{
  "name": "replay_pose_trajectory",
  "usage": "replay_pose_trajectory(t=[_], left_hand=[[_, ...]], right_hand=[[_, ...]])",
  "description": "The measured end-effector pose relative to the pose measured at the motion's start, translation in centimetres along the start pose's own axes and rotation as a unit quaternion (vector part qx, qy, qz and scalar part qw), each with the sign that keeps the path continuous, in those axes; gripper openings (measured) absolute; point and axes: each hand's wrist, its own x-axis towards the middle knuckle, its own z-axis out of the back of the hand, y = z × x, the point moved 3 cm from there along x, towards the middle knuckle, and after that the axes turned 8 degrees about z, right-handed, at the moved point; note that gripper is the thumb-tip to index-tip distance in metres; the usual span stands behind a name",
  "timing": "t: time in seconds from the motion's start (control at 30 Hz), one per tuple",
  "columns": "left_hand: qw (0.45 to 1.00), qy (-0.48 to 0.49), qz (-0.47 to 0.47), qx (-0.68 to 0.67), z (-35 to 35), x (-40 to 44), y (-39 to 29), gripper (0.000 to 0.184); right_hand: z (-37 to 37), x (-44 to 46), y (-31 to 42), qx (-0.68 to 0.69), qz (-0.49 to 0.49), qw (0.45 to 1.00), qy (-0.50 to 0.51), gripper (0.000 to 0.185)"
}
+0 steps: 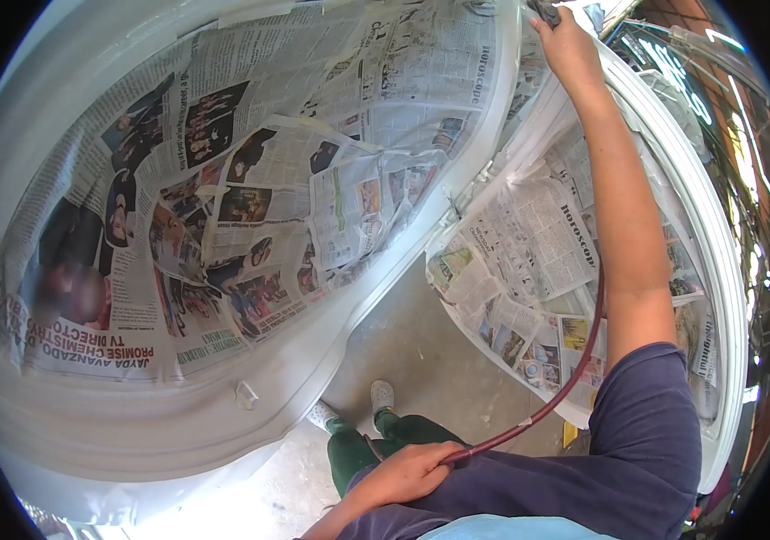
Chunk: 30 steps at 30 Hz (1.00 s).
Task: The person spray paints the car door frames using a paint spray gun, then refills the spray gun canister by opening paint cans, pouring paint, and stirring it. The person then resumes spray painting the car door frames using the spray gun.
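Observation:
My left hand [414, 472] is closed around a dark red hose [543, 409] near my waist. The hose curves up to the right and passes behind my right forearm. My right hand [568, 47] is raised at the top, its fingers bent at a dark object [544, 11] by the white frame's upper edge; the object is only partly visible. To the left stands a white vehicle body [196, 423], its opening covered with newspaper [268, 207]. A white door [723, 297] stands open on the right, with newspaper [538, 243] over its inner side.
Hinges [451, 211] join the door and body. Below, the grey floor [421, 342] shows with my feet in light shoes [382, 394]. A small yellow object [570, 434] is beside the door's lower edge. Cluttered rods and bright strips [745, 135] lie beyond the door.

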Motion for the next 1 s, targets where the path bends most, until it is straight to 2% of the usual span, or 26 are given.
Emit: replay_pose_trajectory(t=[0.03,0.07,0.13,0.27,0.37,0.43,0.47,0.53,0.57,0.63,0.73,0.77,0.8,0.87,0.9,0.93,1.0], left_hand=[[1.0,-0.003,0.003,0.003,-0.1,-0.1,0.2,0.035],[1.0,-0.01,-0.003,0.006,-0.2,-0.1,0.5,0.035],[1.0,-0.021,-0.008,0.015,-0.4,-0.3,0.4,0.035],[0.999,-0.031,-0.01,0.03,-0.9,-0.6,0.0,0.033],[0.999,-0.037,0.001,0.035,-1.4,-0.7,-0.2,0.033],[0.998,-0.046,0.012,0.044,-1.8,-0.9,-0.5,0.033],[0.998,-0.046,0.013,0.042,-1.9,-1.0,-0.8,0.033],[0.998,-0.05,0.016,0.042,-2.1,-0.9,-1.1,0.034],[0.997,-0.055,0.02,0.049,-2.4,-0.9,-1.1,0.034],[0.996,-0.065,0.027,0.058,-2.6,-0.7,-1.3,0.034],[0.996,-0.066,0.028,0.06,-3.2,-0.5,-1.4,0.033],[0.996,-0.059,0.025,0.067,-3.5,-0.3,-1.1,0.033],[0.996,-0.054,0.023,0.072,-3.9,-0.1,-0.9,0.033],[0.995,-0.061,0.017,0.074,-4.4,0.0,-1.0,0.033],[0.995,-0.054,0.003,0.079,-4.8,0.1,-1.1,0.033],[0.995,-0.068,0.008,0.077,-5.0,0.2,-1.1,0.033],[0.995,-0.059,-0.02,0.075,-5.7,0.3,-1.3,0.034]], right_hand=[[0.6,-0.3,0.7,0.03,0.0,0.999,-0.039,0.041],[-0.1,0.0,-0.1,0.035,-0.002,0.999,-0.041,0.041],[-2.0,0.7,-2.0,-0.033,0.007,0.999,-0.013,0.055],[-2.7,0.8,-2.1,-0.03,-0.003,0.999,-0.016,0.053],[-3.6,1.2,-2.7,-0.024,-0.025,0.999,0.025,0.05],[-3.5,0.8,-2.3,-0.055,0.03,0.996,-0.06,0.044],[-3.7,0.5,-2.4,-0.05,0.027,0.997,-0.061,0.044],[-1.3,-0.6,0.2,0.08,-0.038,0.991,-0.105,0.04],[-0.6,-1.1,0.6,0.083,-0.04,0.99,-0.104,0.04],[0.6,-1.9,1.8,0.207,-0.047,0.971,-0.113,0.039],[3.8,-3.9,5.0,0.273,-0.055,0.952,-0.122,0.035],[2.9,-4.0,4.5,0.387,-0.114,0.913,-0.056,0.035],[3.3,-4.3,5.3,0.398,-0.113,0.909,-0.051,0.035],[5.1,-6.0,7.3,0.407,-0.224,0.884,0.05,0.038],[5.8,-6.8,8.4,0.424,-0.234,0.873,0.057,0.036],[5.5,-7.3,8.9,0.436,-0.229,0.868,0.063,0.036],[4.9,-8.2,10.0,0.478,-0.129,0.868,0.045,0.042]])
